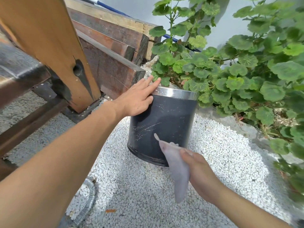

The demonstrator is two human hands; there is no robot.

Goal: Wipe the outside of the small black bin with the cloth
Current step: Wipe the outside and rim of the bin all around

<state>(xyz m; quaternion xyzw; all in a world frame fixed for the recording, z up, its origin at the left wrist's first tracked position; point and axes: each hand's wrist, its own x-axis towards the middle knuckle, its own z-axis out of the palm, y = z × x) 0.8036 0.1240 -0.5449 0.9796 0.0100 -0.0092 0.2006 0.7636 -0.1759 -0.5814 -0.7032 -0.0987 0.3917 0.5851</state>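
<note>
1 bin (pixel 164 122) mid-frame. Left hand (pixel 136 99) flat against it, fingers straight; right hand (pixel 200 170) pinching 1 cloth (pixel 176 170). Plant (pixel 230 71) behind, beams (pixel 111 46) upper left.

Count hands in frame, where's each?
2. Left hand rests open on the black bin, upper side near the rim; right hand holds the cloth by its lower front.

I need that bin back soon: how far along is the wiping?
Early, it seems. Done: nothing looks clean yet; white streaks mark the side of the black bin. In hand: the left hand lies flat against the bin near its silver rim; the right hand grips the cloth by the lower wall. Left: those streaks, and the hidden far side.
</note>
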